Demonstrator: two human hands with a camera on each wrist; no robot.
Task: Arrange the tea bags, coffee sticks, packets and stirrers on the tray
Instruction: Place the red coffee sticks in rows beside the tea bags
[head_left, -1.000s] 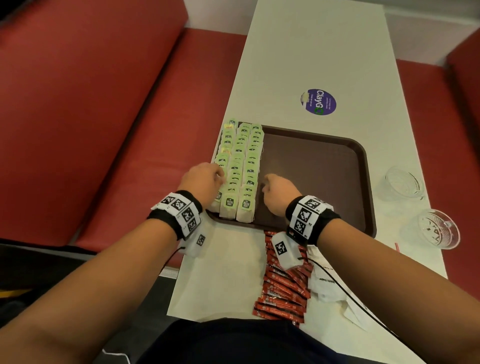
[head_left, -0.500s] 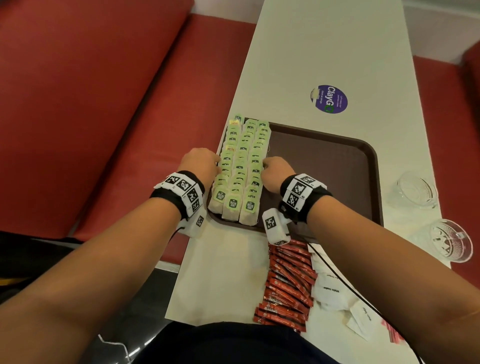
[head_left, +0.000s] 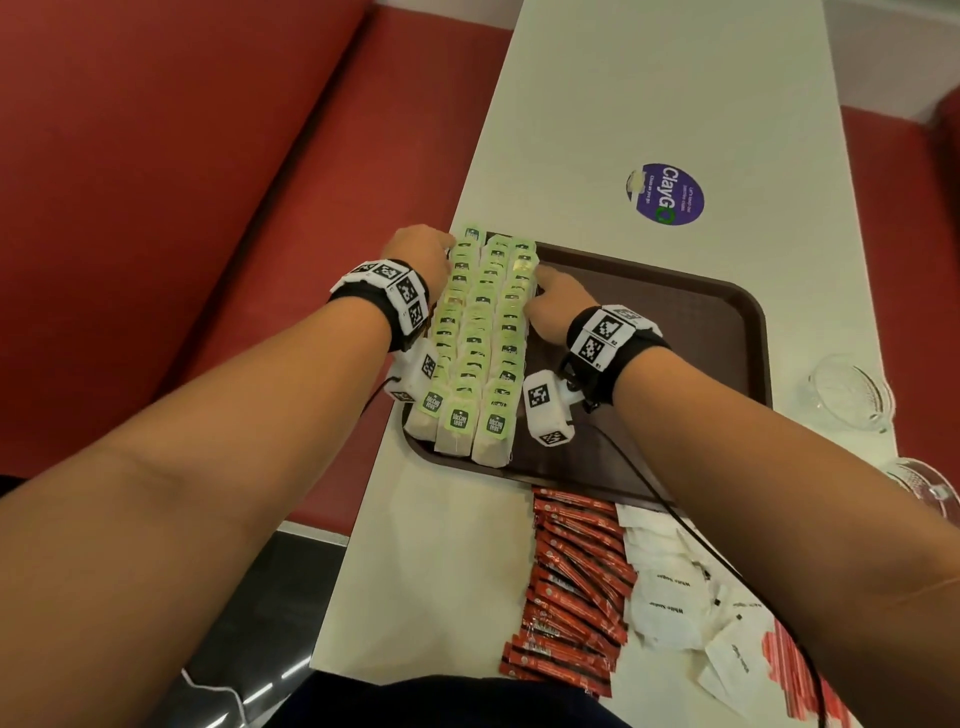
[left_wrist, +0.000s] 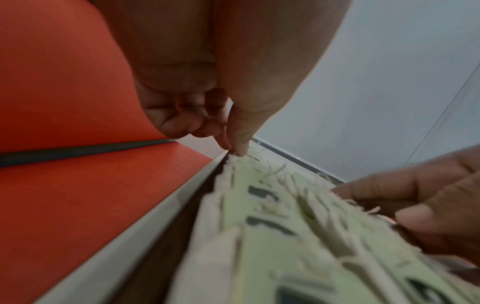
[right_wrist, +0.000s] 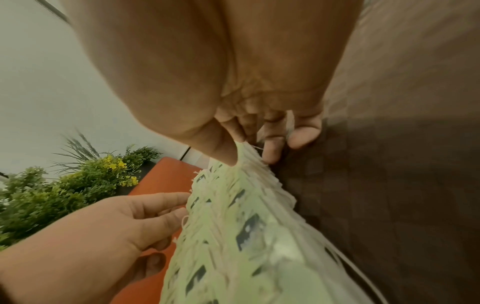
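Observation:
Three tight rows of green-tagged tea bags (head_left: 480, 338) fill the left part of the brown tray (head_left: 675, 332). My left hand (head_left: 439, 252) is at the far end of the left row, its thumb and forefinger (left_wrist: 235, 151) pinching that row's outer edge, other fingers curled. My right hand (head_left: 545, 293) grips the right row near the far end, thumb (right_wrist: 228, 156) on top and fingers (right_wrist: 272, 152) down its side on the tray floor. Red coffee sticks (head_left: 571, 587), white sugar packets (head_left: 670, 592) and red stirrers (head_left: 789, 670) lie on the table in front of the tray.
The narrow white table (head_left: 649, 78) has red benches (head_left: 182, 182) on both sides. Two glass dishes (head_left: 852, 389) stand at the table's right edge. A purple sticker (head_left: 670, 193) lies beyond the tray. The tray's right half is bare.
Both hands have slid along the tea bag rows from the near end to the far end, one on each side. The rows look tighter and straighter.

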